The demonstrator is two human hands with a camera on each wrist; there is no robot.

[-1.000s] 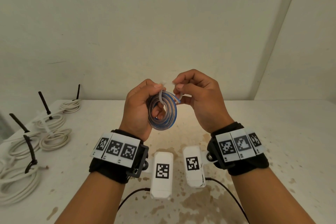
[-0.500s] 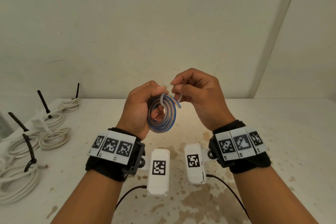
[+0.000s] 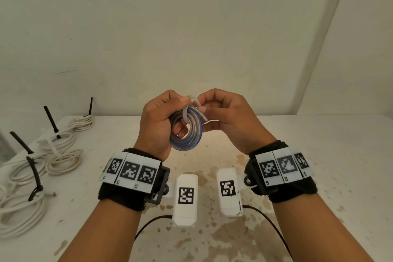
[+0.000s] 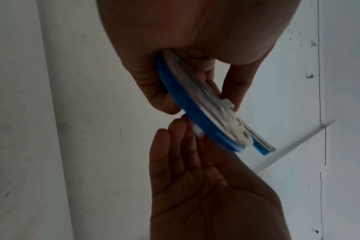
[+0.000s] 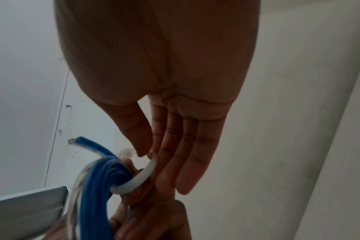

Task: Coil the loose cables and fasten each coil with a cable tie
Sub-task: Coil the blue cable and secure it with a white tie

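A small coil of blue and clear cable (image 3: 186, 134) is held up in front of the wall, above the table. My left hand (image 3: 170, 117) grips the coil at its left side, fingers curled through its middle. A white cable tie (image 3: 185, 112) loops over the top of the coil. My right hand (image 3: 209, 108) pinches the tie beside the coil. The tie's thin tail (image 3: 211, 121) sticks out to the right under those fingers. In the right wrist view, thumb and forefinger pinch the tie (image 5: 143, 174) around the blue coil (image 5: 101, 183). In the left wrist view, the coil (image 4: 181, 100) is edge-on.
Several white cable coils (image 3: 63, 160) fastened with black ties (image 3: 35, 176) lie along the left side of the stained white table (image 3: 319, 176). A plain wall stands close behind. Black cords (image 3: 270, 223) trail from the wrist cameras over the near table.
Both hands have drawn closer together at the top of the coil. The tie's tail now pokes out to the right beneath my right fingers.
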